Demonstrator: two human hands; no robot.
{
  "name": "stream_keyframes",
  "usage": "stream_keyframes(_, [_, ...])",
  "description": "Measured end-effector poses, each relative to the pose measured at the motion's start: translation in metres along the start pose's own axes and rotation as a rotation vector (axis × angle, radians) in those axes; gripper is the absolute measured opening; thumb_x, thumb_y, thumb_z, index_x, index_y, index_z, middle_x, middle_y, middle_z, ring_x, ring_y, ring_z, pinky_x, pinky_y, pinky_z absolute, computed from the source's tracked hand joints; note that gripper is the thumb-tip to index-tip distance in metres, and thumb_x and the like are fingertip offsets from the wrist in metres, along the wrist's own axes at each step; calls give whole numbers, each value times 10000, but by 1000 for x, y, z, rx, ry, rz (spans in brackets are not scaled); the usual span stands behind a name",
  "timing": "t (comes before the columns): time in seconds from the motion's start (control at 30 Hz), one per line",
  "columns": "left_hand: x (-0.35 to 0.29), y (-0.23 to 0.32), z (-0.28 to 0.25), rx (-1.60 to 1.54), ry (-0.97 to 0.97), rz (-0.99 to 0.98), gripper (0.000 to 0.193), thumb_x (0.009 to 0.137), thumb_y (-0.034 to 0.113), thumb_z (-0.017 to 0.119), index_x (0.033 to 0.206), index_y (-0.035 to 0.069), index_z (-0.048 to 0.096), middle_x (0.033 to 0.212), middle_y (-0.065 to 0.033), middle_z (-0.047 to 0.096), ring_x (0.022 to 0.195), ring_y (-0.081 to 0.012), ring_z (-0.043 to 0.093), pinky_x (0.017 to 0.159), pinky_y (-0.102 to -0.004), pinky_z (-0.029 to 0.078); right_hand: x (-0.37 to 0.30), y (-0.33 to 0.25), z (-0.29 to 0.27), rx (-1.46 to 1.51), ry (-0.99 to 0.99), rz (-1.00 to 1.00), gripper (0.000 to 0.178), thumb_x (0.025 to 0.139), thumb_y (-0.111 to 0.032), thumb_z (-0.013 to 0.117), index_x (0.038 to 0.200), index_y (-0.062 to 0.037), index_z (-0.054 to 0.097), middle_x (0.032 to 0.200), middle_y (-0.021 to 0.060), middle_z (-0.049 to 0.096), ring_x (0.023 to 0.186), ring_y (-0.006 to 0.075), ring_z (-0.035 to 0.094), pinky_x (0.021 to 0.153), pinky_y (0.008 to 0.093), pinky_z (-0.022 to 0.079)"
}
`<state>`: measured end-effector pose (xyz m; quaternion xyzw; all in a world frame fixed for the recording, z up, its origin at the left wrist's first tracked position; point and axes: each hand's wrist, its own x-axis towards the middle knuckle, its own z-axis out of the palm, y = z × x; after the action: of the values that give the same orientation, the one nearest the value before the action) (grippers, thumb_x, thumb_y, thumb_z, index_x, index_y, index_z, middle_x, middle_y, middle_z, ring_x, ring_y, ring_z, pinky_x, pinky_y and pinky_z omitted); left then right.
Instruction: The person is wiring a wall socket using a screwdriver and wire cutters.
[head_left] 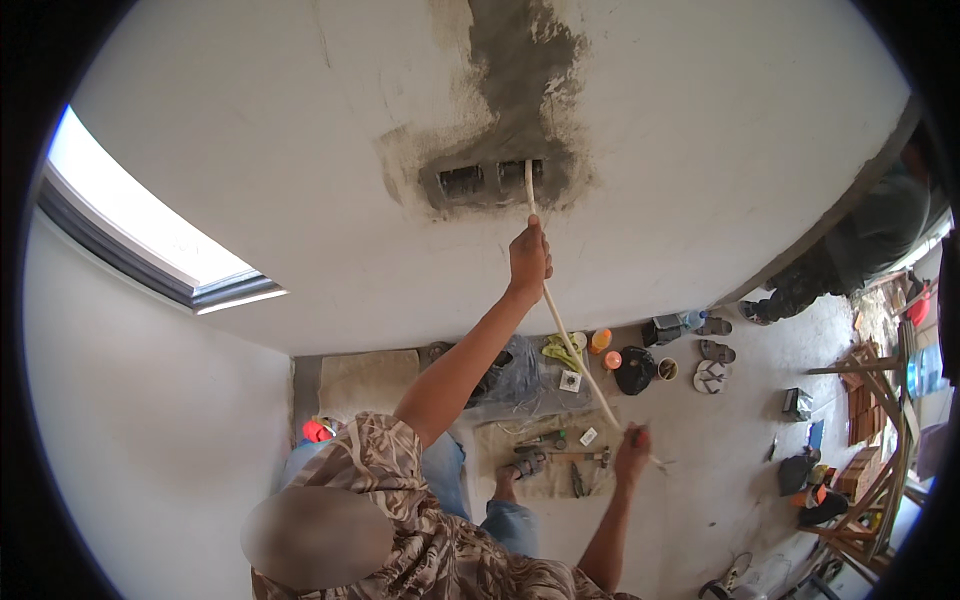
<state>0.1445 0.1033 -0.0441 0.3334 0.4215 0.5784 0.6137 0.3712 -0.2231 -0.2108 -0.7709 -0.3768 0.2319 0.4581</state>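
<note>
A long cream-coloured cable (562, 322) comes out of the right-hand box opening (515, 177) in the wall and slants down to the right. My left hand (529, 262) is closed round it a little below the opening, with the arm stretched up. Lower and farther right, my right hand (631, 456) is closed on the cable near its lower end, which sticks out past the fingers. That hand is slightly blurred. Another box opening (461, 181) sits just left of the first, both set in grey mortar (520, 90) on the white wall.
Below lie a mat with a hammer (585, 456) and pliers (577, 480), a black bag (635, 370), an orange container (600, 341) and sandals (711, 376). A wooden frame (885, 440) and another person (870, 235) are at the right. A bright window (145, 215) is at the left.
</note>
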Motion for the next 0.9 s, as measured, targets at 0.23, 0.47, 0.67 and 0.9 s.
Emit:
stream_keyframes(0.23, [9, 3, -22, 28, -73, 24, 522, 957, 605, 470, 674, 195, 314, 536, 79, 224, 396, -50, 191, 368, -246, 157, -81, 9, 168, 372, -266, 381, 302, 959, -291, 598, 762, -83, 503, 646, -1, 493, 566, 88, 458, 503, 259, 380])
stream_keyframes(0.47, [8, -24, 12, -76, -90, 24, 505, 991, 566, 431, 680, 179, 334, 533, 72, 266, 405, -49, 219, 374, -251, 175, -84, 23, 145, 948, -260, 974, 312, 973, -413, 564, 911, -108, 537, 632, 15, 541, 459, 128, 478, 389, 260, 400])
stream_keyframes(0.67, [36, -31, -82, 516, -23, 399, 467, 1033, 483, 380, 747, 115, 410, 588, 52, 347, 518, -77, 378, 496, -268, 352, -57, -38, 111, 763, -371, 711, 364, 970, -433, 556, 1127, -105, 560, 954, 53, 650, 716, 165, 610, 552, 338, 494])
stream_keyframes(0.9, [-6, 0, -114, 722, -196, 295, 282, 986, 272, 552, 1147, 41, 575, 937, -44, 614, 858, -112, 570, 754, -274, 466, 23, -87, -65, 912, -117, 222, 251, 955, -280, 574, 1026, -41, 540, 748, 56, 525, 478, 150, 515, 364, 290, 462])
